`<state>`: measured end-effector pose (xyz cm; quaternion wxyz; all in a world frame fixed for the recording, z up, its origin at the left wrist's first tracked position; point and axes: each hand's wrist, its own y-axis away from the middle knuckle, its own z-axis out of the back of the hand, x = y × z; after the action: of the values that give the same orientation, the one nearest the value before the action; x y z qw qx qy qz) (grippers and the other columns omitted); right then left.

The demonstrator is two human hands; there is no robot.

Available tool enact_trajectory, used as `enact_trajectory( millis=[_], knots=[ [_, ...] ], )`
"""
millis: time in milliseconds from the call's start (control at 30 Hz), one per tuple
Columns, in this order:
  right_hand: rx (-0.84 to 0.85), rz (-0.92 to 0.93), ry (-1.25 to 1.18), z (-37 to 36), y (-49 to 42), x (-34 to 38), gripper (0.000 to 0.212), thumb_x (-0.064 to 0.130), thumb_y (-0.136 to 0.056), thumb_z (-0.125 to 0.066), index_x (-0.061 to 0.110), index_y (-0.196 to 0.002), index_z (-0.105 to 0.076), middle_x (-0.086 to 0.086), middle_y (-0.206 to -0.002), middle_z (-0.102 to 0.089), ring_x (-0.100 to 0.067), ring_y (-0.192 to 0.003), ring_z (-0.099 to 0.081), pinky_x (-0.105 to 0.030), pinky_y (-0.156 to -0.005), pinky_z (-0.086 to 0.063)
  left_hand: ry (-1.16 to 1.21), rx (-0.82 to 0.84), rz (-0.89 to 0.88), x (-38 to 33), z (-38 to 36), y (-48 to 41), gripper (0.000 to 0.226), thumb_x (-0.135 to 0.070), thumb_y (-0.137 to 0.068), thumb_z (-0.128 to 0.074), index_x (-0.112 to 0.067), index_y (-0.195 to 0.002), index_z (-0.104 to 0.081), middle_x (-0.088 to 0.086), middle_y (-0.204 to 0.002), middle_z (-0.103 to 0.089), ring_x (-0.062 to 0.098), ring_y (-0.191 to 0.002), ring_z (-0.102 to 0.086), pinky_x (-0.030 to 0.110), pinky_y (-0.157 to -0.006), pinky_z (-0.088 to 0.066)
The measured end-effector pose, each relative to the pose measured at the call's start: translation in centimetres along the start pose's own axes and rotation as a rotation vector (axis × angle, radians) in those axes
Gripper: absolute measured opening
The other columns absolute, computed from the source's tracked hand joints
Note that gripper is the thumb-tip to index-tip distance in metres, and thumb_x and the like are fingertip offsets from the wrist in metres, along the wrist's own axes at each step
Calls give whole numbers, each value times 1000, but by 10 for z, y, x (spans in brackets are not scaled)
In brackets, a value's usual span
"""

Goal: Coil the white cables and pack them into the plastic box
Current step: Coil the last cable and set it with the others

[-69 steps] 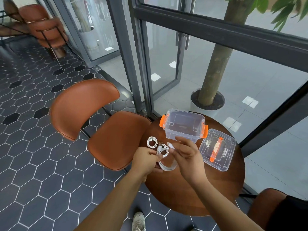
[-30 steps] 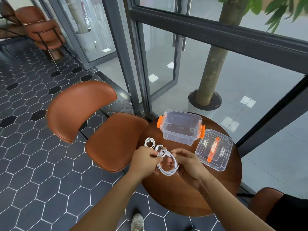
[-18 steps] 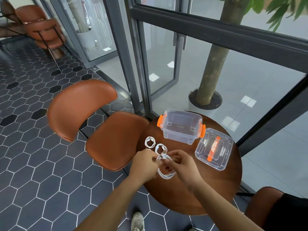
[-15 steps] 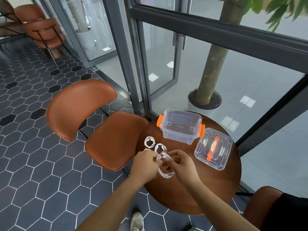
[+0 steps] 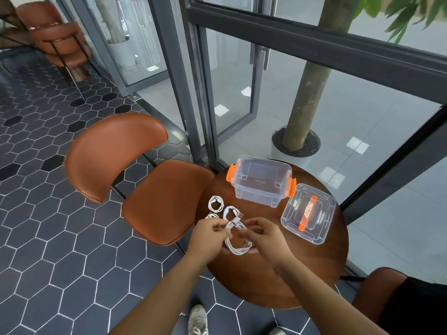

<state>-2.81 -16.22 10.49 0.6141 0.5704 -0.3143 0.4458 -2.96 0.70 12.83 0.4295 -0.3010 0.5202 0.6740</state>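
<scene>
Two hands meet over the near-left part of a round, glossy wooden worktop (image 5: 278, 281). The left hand (image 5: 210, 232) pinches the gathered top of a thin white cable (image 5: 238, 249). The right hand (image 5: 262, 234) curls its fingers onto the same bundle, whose smooth loops hang below in an oval. Just beyond, a small round coil (image 5: 216, 203) and a second coil (image 5: 229, 211) lie flat. Farther back stands a clear, rectangular plastic box (image 5: 256, 198) with orange latches, its lid (image 5: 321, 228) beside it.
</scene>
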Motion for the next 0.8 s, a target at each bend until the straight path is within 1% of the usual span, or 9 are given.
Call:
enact_trajectory(
  millis=[100, 233, 333, 433, 533, 700, 733, 767, 800],
  knots=[
    [4, -12, -5, 1, 0, -4, 18, 13, -86, -76, 16, -102, -69, -8, -94, -75, -24, -80, -75, -38, -69, -64, 36, -5, 11, 3, 0, -2, 25, 1, -88, -64, -22, -86, -72, 15, -83, -75, 29, -80, -74, 47, -62, -63],
    [-2, -33, -4, 0, -3, -10, 20, 3, -83, -75, 14, -98, -69, -12, -91, -72, -27, -78, -75, -44, -73, -64, 51, -22, 41, 9, 1, -4, 27, 2, -88, -65, -24, -84, -70, 17, -85, -74, 27, -79, -73, 41, -59, -63],
    [-10, -41, 30, -3, -9, -15, 17, 2, -84, -75, 11, -98, -70, -12, -88, -71, -25, -75, -75, -44, -73, -64, 42, -27, 51, 14, 1, -5, 30, 3, -87, -64, -25, -82, -70, 17, -87, -74, 29, -81, -74, 38, -59, -62],
    [-5, -47, 67, -8, -13, -16, 14, 2, -86, -73, 10, -97, -71, -13, -87, -73, -21, -72, -74, -35, -70, -64, -15, -38, 32, 19, 2, -8, 36, 3, -87, -65, -33, -80, -68, 6, -80, -71, 22, -77, -72, 35, -58, -62],
    [-5, -55, 102, -13, -18, -18, 12, 2, -86, -72, 8, -96, -73, -14, -86, -73, -19, -70, -73, -33, -69, -64, -99, -45, 9, 24, 4, -12, 42, 1, -87, -65, -40, -77, -67, -6, -71, -68, 19, -73, -71, 38, -62, -64],
    [-27, -61, 159, -18, -26, -22, 13, 3, -84, -72, 15, -89, -75, -9, -81, -74, -24, -72, -74, -39, -72, -64, -160, -38, 11, 30, 7, -16, 43, -1, -82, -66, -43, -73, -68, -3, -78, -73, 24, -74, -74, 44, -69, -63],
    [-30, -64, 171, -19, -28, -24, 14, 3, -84, -72, 17, -87, -75, -8, -80, -74, -23, -71, -74, -39, -72, -64, -157, -33, 17, 32, 7, -17, 39, -2, -79, -68, -41, -78, -69, -4, -80, -73, 25, -75, -74, 45, -72, -63],
    [-33, -71, 179, -20, -29, -25, 14, 4, -84, -72, 18, -86, -75, -7, -79, -74, -22, -70, -75, -40, -72, -64, -166, -30, 23, 33, 7, -18, 35, -4, -76, -72, -36, -88, -71, -6, -82, -73, 24, -77, -74, 46, -76, -62],
    [-39, -81, 182, -21, -30, -26, 13, 5, -84, -72, 18, -86, -75, -6, -79, -74, -22, -69, -75, -41, -73, -64, -185, -25, 20, 35, 6, -19, 38, -6, -73, -75, -30, -101, -71, -11, -83, -72, 22, -79, -73, 45, -81, -60]
  ],
)
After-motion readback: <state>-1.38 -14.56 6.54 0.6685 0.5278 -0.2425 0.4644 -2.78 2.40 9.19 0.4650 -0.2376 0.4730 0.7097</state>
